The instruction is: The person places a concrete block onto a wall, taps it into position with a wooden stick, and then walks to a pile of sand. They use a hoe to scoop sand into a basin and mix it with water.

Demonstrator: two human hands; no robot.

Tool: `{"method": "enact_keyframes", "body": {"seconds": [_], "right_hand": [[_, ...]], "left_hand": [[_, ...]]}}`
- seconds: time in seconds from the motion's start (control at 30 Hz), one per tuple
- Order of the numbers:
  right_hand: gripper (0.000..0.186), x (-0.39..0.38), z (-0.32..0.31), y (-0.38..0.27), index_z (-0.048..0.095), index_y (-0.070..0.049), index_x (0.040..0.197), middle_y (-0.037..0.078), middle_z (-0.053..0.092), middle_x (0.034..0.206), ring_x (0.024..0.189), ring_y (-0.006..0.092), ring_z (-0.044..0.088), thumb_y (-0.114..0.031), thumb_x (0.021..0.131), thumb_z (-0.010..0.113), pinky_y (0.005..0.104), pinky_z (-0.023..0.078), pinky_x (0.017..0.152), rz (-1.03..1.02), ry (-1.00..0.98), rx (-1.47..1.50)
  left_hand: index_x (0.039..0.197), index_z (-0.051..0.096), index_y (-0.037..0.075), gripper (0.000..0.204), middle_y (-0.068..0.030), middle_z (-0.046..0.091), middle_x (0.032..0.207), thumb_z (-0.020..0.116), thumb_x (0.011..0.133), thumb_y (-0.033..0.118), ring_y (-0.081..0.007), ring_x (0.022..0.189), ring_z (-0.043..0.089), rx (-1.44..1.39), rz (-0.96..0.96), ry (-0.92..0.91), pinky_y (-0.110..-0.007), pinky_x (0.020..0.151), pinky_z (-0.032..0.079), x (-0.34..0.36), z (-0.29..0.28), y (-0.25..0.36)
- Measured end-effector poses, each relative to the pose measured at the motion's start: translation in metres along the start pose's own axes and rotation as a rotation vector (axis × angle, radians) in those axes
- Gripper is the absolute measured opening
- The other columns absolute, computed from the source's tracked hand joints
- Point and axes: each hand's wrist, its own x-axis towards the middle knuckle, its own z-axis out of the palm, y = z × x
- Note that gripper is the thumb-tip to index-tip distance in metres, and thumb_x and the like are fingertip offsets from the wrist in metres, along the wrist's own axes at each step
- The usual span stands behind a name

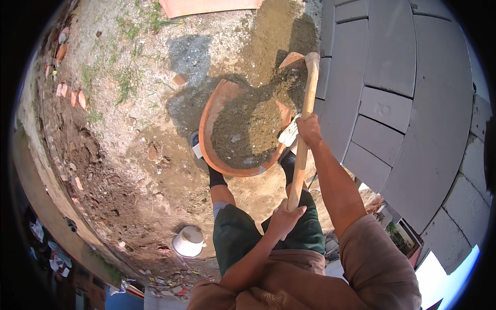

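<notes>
Both my hands grip a hoe (310, 85) by its long pale wooden handle. My left hand (285, 219) is closed round the handle's lower end, in front of my dark shorts. Farther up, my right hand (309, 130) wraps the handle about midway. The rusty hoe blade (293, 60) sits at the far end, over dark loose soil. Between my feet and the blade lies an orange clay half-round trough (205, 129), broad and curved like a horseshoe. Its far side opens onto the ground, and a heap of damp grey-brown soil or mortar (243, 129) fills it.
A wall of grey blocks (390, 51) rises close on the right. A white bucket (188, 241) stands at lower left. Brick pieces (72, 95) and rubble lie along the left, beside a low kerb (57, 191). An orange sheet (209, 6) shows at the far edge.
</notes>
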Motion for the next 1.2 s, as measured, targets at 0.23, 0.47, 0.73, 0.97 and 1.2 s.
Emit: {"method": "enact_keyframes", "body": {"seconds": [0.23,0.47,0.73,0.97,1.2], "right_hand": [[0.06,-0.144,0.08,0.074,0.03,0.001,0.125,0.024,0.058,0.102,0.082,0.0309,0.065,-0.023,0.08,0.062,0.0392,0.053,0.072,0.013,-0.247,0.335],[0.044,0.019,0.007,-0.039,0.036,-0.001,0.121,0.011,0.055,0.089,0.062,0.0168,0.057,-0.014,0.085,0.059,0.0321,0.05,0.052,-0.292,0.032,0.461],[0.058,0.177,-0.074,-0.188,0.028,0.004,0.127,0.018,0.061,0.09,0.067,0.0259,0.064,-0.022,0.083,0.056,0.0365,0.053,0.065,-0.409,0.22,0.124],[0.06,0.16,-0.063,-0.163,0.028,0.008,0.125,0.026,0.062,0.099,0.092,0.0349,0.065,-0.025,0.082,0.054,0.0398,0.049,0.087,-0.243,0.112,-0.175],[0.06,0.122,-0.06,-0.137,0.027,0.01,0.124,0.03,0.058,0.109,0.095,0.036,0.064,-0.023,0.082,0.054,0.04,0.049,0.087,-0.228,0.033,-0.15]], "left_hand": [[0.103,0.054,-0.001,0.054,-0.0178,0.061,0.081,0.068,0.077,0.044,-0.0298,0.075,0.062,0.315,-0.149,0.044,-0.039,0.067,0.049,-0.131,-0.064,-0.105],[0.106,0.056,0.004,0.048,-0.0212,0.056,0.095,0.061,0.083,0.046,-0.0392,0.076,0.06,0.409,0.358,0.123,-0.045,0.07,0.049,0.036,-0.057,0.013],[0.106,0.053,-0.001,0.049,-0.007,0.055,0.07,0.068,0.078,0.036,-0.0138,0.056,0.053,0.008,0.404,0.027,-0.03,0.052,0.045,0.235,-0.043,0.222],[0.101,0.057,0.0,0.042,-0.0099,0.061,0.075,0.065,0.079,0.035,-0.0174,0.067,0.058,-0.236,0.266,-0.014,-0.032,0.062,0.046,0.204,-0.008,0.191],[0.093,0.051,0.002,0.037,0.0005,0.047,0.061,0.068,0.081,0.033,-0.009,0.047,0.046,-0.195,0.256,0.073,-0.025,0.043,0.04,0.138,-0.006,0.174]]}}
